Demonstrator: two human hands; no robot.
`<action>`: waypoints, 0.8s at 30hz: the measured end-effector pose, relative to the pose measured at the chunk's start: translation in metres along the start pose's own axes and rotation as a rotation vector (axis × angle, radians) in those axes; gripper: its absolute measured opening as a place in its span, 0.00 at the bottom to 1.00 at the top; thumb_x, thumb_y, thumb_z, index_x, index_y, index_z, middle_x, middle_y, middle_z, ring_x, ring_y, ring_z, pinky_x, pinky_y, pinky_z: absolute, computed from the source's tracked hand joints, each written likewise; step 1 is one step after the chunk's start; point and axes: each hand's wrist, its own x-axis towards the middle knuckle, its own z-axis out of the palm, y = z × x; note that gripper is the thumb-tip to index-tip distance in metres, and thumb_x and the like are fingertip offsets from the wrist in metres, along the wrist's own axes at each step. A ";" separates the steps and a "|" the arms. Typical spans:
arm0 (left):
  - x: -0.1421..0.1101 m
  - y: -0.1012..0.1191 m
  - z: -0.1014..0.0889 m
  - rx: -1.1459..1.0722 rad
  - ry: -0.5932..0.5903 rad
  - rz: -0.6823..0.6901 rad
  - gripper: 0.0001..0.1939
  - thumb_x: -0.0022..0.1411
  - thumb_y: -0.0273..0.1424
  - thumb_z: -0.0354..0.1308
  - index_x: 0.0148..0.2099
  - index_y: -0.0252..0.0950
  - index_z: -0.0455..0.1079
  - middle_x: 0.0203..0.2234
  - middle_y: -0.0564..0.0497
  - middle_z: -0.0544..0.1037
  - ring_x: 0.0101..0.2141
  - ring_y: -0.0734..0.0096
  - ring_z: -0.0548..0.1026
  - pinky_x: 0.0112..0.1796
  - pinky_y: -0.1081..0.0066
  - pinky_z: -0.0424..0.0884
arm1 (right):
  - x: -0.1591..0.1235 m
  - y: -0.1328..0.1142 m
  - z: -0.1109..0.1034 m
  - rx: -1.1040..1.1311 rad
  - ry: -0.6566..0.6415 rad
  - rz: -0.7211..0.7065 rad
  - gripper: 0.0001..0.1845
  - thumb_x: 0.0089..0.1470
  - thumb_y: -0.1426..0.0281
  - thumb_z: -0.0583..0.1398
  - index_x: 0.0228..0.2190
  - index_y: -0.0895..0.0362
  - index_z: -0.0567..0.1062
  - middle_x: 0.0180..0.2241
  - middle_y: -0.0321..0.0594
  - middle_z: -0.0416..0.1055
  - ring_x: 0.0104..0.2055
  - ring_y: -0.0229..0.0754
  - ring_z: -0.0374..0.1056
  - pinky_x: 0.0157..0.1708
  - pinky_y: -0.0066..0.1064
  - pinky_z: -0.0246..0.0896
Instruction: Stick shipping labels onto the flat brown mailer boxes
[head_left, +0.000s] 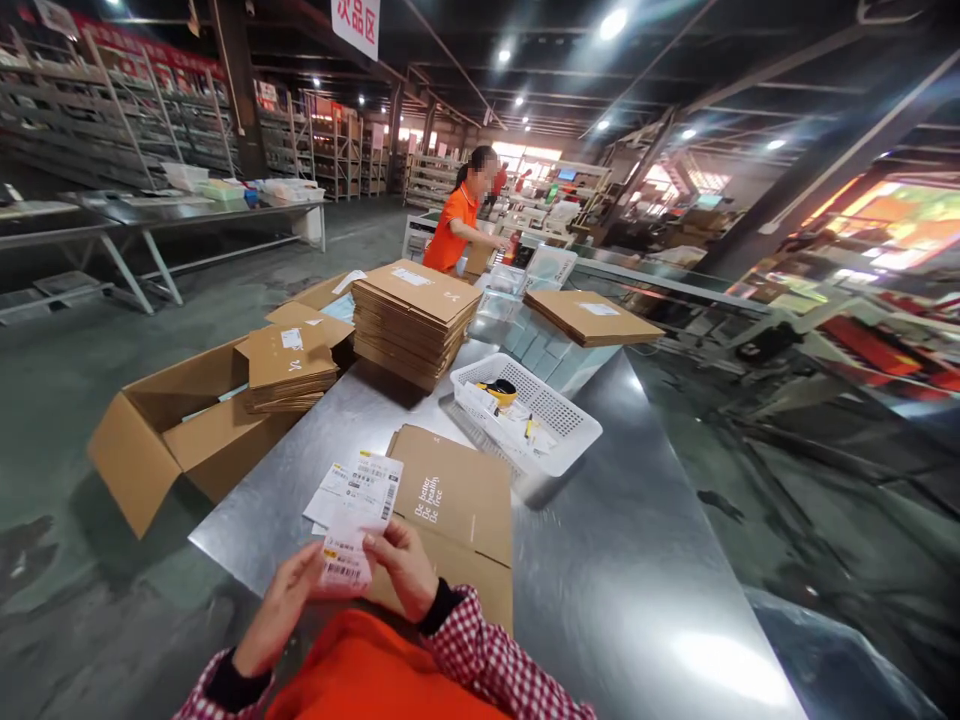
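One printed slip (346,562) was pinched by left hand (281,605) and right hand (405,568); a flat carton (457,500) lay at the nearer right hand's one o'clock, lengthwise toward twelve.

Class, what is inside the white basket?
The white basket holds a round black-and-yellow object, a slim yellow item and some whitish material; whatever lies beneath them is covered.

The label (360,528) is smooth paper. The table (600,560) is smooth, glossy metal; the near carton (461,508) and far stack (409,335) are matt cardboard. The basket (568,452) is perforated plastic, the right sleeve (491,650) matt cloth.
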 end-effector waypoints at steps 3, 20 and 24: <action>0.002 0.008 0.009 0.060 -0.028 0.014 0.21 0.55 0.45 0.60 0.43 0.34 0.76 0.38 0.44 0.81 0.40 0.57 0.77 0.42 0.64 0.73 | 0.003 -0.011 0.001 -0.015 -0.015 -0.037 0.20 0.40 0.60 0.69 0.35 0.56 0.78 0.35 0.41 0.78 0.38 0.44 0.72 0.47 0.41 0.63; 0.002 0.003 0.027 0.078 0.107 -0.048 0.20 0.53 0.48 0.59 0.36 0.34 0.71 0.27 0.51 0.77 0.30 0.66 0.73 0.31 0.72 0.71 | -0.002 -0.016 -0.007 -0.047 0.002 -0.113 0.24 0.41 0.63 0.69 0.42 0.55 0.73 0.41 0.40 0.75 0.42 0.44 0.70 0.49 0.40 0.61; 0.002 -0.002 0.027 0.111 0.089 -0.030 0.19 0.55 0.47 0.58 0.34 0.34 0.70 0.25 0.52 0.75 0.29 0.67 0.72 0.31 0.72 0.70 | -0.002 -0.011 -0.008 -0.046 0.007 -0.127 0.23 0.42 0.63 0.68 0.42 0.55 0.73 0.41 0.40 0.75 0.42 0.44 0.70 0.49 0.40 0.61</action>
